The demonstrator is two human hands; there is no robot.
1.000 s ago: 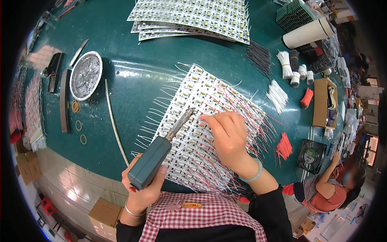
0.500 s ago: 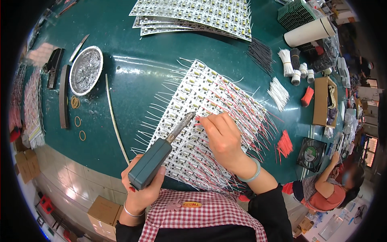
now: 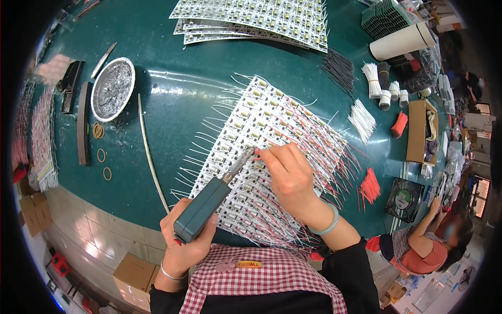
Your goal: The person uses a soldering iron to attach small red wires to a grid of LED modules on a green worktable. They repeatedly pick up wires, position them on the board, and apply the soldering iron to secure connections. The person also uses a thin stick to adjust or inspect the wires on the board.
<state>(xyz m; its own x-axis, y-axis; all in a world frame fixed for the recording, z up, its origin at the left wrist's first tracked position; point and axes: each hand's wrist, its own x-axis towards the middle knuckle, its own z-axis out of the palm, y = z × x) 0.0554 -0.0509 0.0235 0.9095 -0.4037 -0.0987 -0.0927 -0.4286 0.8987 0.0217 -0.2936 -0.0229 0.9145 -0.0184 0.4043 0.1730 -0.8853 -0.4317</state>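
Note:
My left hand [image 3: 189, 230] is wrapped round a dark green soldering gun [image 3: 203, 209]. Its metal barrel slants up to the right, with the tip just beside my right fingertips. My right hand [image 3: 287, 170] is closed in a pinch low over the circuit board panel [image 3: 238, 123]; whatever lies between the fingers is too small to make out. White and covered with small components, the panel lies tilted beneath both hands. White wires stick out along its left side, and many red wires [image 3: 319, 141] spread across its right half.
Stacked panels [image 3: 251, 21] lie at the back. On the left are a foil-like bowl of scraps [image 3: 113, 89], rubber bands [image 3: 101, 155] and a long pale strand [image 3: 148, 152]. Wire bundles, red wires [image 3: 370, 186], a fan [image 3: 403, 200] and a cardboard box [image 3: 417, 131] stand right. Another person [image 3: 431, 243] sits nearby.
The soldering gun has shifted slightly to the right, bringing its tip closer to my right fingertips. My right hand stays pinched in almost the same spot.

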